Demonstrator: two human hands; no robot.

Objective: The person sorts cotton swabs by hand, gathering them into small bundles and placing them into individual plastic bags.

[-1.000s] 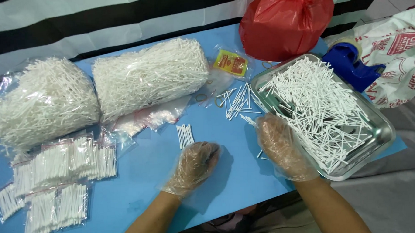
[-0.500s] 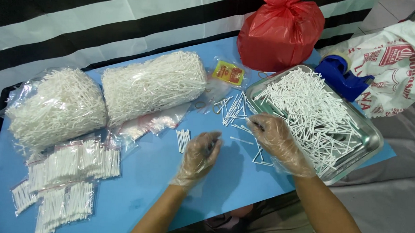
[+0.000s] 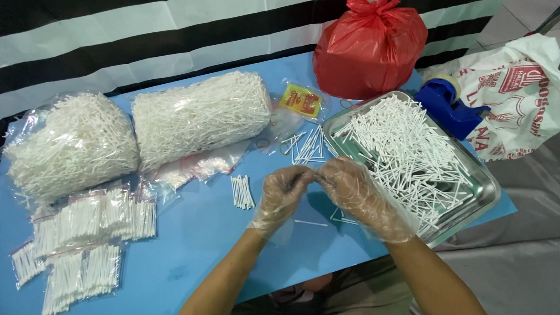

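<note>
Both gloved hands have come together at frame centre since a moment ago.
Left hand (image 3: 281, 192) and right hand (image 3: 357, 195) touch fingertips, pinching what look like white sticks (image 3: 412, 152); most lie in the metal tray (image 3: 483, 199), centre right.

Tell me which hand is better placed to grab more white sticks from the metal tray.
Right, most likely. The right hand sits against the near-left edge of the metal tray, with the white sticks just beyond it. The left hand is further left, over the blue table.
</note>
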